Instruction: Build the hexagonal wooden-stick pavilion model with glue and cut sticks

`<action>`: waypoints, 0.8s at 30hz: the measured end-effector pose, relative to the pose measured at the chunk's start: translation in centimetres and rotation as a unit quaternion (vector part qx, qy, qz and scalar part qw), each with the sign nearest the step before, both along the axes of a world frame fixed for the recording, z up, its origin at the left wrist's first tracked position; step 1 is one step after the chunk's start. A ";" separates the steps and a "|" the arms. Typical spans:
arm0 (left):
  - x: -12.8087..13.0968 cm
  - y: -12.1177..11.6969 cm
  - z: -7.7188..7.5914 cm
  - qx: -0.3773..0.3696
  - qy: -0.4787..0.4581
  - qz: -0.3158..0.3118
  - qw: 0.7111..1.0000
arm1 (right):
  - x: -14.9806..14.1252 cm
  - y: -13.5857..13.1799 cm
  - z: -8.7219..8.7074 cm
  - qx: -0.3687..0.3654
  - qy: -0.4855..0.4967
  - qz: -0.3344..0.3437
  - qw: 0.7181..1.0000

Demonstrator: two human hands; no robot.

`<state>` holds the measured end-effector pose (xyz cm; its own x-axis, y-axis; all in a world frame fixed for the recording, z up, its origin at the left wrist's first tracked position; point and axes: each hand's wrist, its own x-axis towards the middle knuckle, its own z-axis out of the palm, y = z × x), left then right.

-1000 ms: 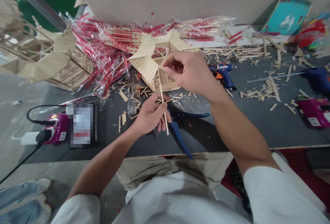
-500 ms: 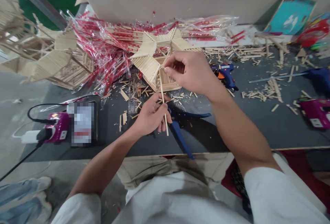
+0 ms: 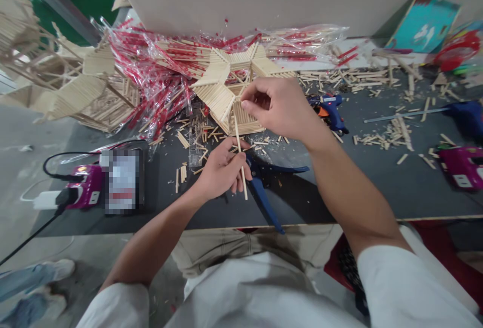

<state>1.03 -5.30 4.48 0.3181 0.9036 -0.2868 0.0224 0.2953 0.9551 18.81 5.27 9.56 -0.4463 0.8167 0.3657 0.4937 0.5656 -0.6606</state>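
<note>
My left hand (image 3: 225, 168) grips a thin wooden stick (image 3: 240, 169) between thumb and fingers. The stick slants upward, and its far end meets the near side of a star-shaped stick model (image 3: 219, 100), built from rows of pale sticks around an open middle. My right hand (image 3: 281, 106) is over the model's right part, with thumb and forefinger pinched together at the near opening. Whatever lies between those fingertips is too small to make out. A blue-handled cutter (image 3: 260, 192) lies on the table beneath and beside my left hand.
Behind the model lie plastic-wrapped bundles of red-tipped sticks (image 3: 147, 71). A blue glue gun (image 3: 332, 109) and stick offcuts (image 3: 388, 134) are on the right. To the left are a phone-like device (image 3: 123, 179), a purple power adapter (image 3: 85, 184) with cables, and a larger stick structure (image 3: 83, 91).
Both hands, the stick and the model hold nearly the same positions. Only a very slight shift of the view shows.
</note>
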 end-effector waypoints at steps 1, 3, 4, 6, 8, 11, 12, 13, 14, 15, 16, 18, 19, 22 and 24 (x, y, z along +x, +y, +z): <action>0.0 0.0 0.0 0.001 0.008 0.002 1.000 | 0.0 0.0 0.0 -0.001 0.000 0.000 1.000; -0.4 0.1 0.1 0.008 0.030 -0.002 1.000 | 0.1 -0.1 0.2 -0.003 -0.002 0.000 1.000; -0.8 0.3 0.3 0.021 0.051 -0.018 0.998 | 0.2 -0.2 0.3 -0.004 -0.003 0.002 1.000; -2.1 0.7 0.6 0.067 0.128 -0.088 0.986 | 0.4 -0.4 0.7 -0.003 -0.004 0.009 1.000; -3.7 1.3 1.0 0.142 0.255 -0.194 0.937 | 0.6 -0.5 1.1 -0.005 -0.007 0.014 1.000; -5.8 2.2 1.2 0.229 0.452 -0.196 0.840 | 0.9 -0.6 1.5 -0.007 -0.008 0.007 1.000; -6.2 2.4 1.2 0.238 0.506 -0.178 0.809 | 1.0 -0.6 1.6 -0.007 -0.007 0.005 1.000; -6.4 2.5 1.2 0.240 0.546 -0.164 0.786 | 1.1 -0.5 1.7 -0.006 -0.006 0.004 1.000; -6.5 2.6 1.1 0.239 0.570 -0.158 0.770 | 1.1 -0.5 1.7 -0.006 -0.007 0.005 1.000; -6.4 2.6 1.0 0.240 0.583 -0.156 0.761 | 1.1 -0.5 1.8 -0.007 -0.009 0.009 1.000; -6.2 2.5 0.9 0.242 0.589 -0.153 0.756 | 1.2 -0.5 1.8 -0.009 -0.013 0.015 1.000; -5.7 2.4 0.7 0.255 0.594 -0.137 0.750 | 1.2 -0.6 1.9 -0.012 -0.017 0.029 0.999; -5.4 2.3 0.6 0.264 0.597 -0.125 0.747 | 1.2 -0.7 2.0 -0.012 -0.018 0.036 0.999; -4.9 2.1 0.1 0.269 0.592 -0.129 0.748 | 1.5 -1.0 2.4 0.002 -0.014 0.045 0.999; -4.9 2.2 -0.1 0.254 0.593 -0.146 0.750 | 1.7 -1.2 2.7 0.018 -0.017 0.041 0.999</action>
